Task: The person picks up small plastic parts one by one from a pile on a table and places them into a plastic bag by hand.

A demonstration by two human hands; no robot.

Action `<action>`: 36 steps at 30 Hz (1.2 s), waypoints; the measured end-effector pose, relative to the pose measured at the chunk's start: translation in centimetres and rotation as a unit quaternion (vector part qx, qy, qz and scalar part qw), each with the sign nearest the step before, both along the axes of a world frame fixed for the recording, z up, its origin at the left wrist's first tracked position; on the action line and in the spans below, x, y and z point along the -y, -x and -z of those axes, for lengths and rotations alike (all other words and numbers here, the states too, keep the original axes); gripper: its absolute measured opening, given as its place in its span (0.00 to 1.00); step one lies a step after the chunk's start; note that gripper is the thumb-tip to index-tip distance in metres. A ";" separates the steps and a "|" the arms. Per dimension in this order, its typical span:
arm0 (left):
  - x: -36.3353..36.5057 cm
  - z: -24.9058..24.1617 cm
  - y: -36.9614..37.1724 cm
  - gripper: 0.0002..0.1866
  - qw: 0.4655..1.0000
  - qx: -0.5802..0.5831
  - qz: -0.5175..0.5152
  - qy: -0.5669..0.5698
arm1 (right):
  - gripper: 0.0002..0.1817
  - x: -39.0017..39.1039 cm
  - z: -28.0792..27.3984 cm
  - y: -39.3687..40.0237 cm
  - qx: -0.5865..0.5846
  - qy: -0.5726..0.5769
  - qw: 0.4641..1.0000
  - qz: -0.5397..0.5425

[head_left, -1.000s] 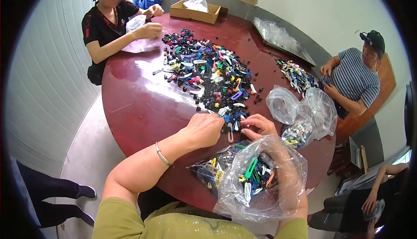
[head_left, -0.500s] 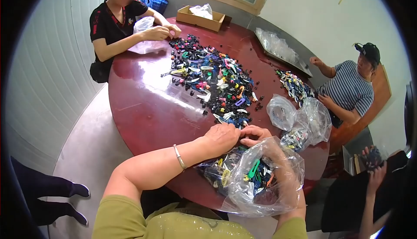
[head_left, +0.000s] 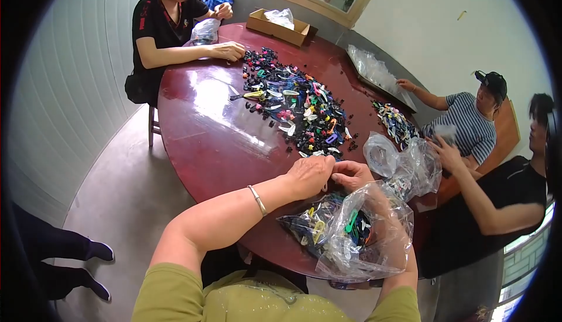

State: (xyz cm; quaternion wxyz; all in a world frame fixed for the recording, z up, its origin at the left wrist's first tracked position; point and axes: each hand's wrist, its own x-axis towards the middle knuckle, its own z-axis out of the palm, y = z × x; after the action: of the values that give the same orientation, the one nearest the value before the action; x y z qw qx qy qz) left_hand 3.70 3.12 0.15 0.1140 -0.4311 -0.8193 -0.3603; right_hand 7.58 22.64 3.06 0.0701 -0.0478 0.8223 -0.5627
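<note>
My left hand (head_left: 313, 176) is closed at the near end of a large pile of hair clips (head_left: 310, 108), its fingertips hidden behind the hand. Close beside it, on the right, my right hand (head_left: 353, 176) has thumb and fingers pinched together; whatever lies between them is too small to name. A clear plastic bag (head_left: 374, 246) drapes round my right forearm, its opening towards me. Inside it are many clips, among them a green one (head_left: 352, 221) and a yellow one (head_left: 318, 231).
Beyond the red table (head_left: 199, 146), a cardboard box (head_left: 275, 28) and a tray of plastic bags (head_left: 374, 70) stand at the back. More clear bags (head_left: 413, 167) and a smaller clip pile (head_left: 393, 122) lie right. People sit back left and right; another person is nearer right.
The view has shifted slightly. The person at the near right has come further into view, hands raised with a small bag. The person in stripes now reaches to the tray. My hands stay close together.
</note>
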 end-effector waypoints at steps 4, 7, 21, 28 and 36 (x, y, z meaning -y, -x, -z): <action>-0.1 -0.7 -0.4 0.12 0.995 0.064 0.041 -0.072 | 0.06 -0.2 -0.7 -0.5 0.035 0.087 0.995 0.043; -0.7 -0.4 -0.5 0.12 0.985 0.085 0.065 -0.132 | 0.02 0.9 -2.7 -1.8 0.051 0.120 0.989 0.067; 3.7 -8.0 -3.7 0.09 0.882 0.236 0.270 -0.305 | 0.07 -4.4 -10.7 -8.7 -0.283 0.191 0.911 0.230; 2.7 -7.5 -8.2 0.03 0.935 -0.221 0.246 -0.127 | 0.12 0.0 -11.1 -15.1 -0.298 -0.066 0.943 0.132; 1.3 -6.0 -6.9 0.05 0.947 -0.195 0.213 -0.141 | 0.06 -0.9 -9.9 -14.6 -0.365 -0.179 0.887 0.220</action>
State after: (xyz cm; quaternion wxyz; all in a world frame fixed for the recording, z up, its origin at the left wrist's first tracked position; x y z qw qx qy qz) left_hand 10.62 1.86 6.15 0.2521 -0.6370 -0.6109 -0.3967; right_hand 22.21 23.56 12.96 -0.3534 -0.0545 0.8658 -0.3499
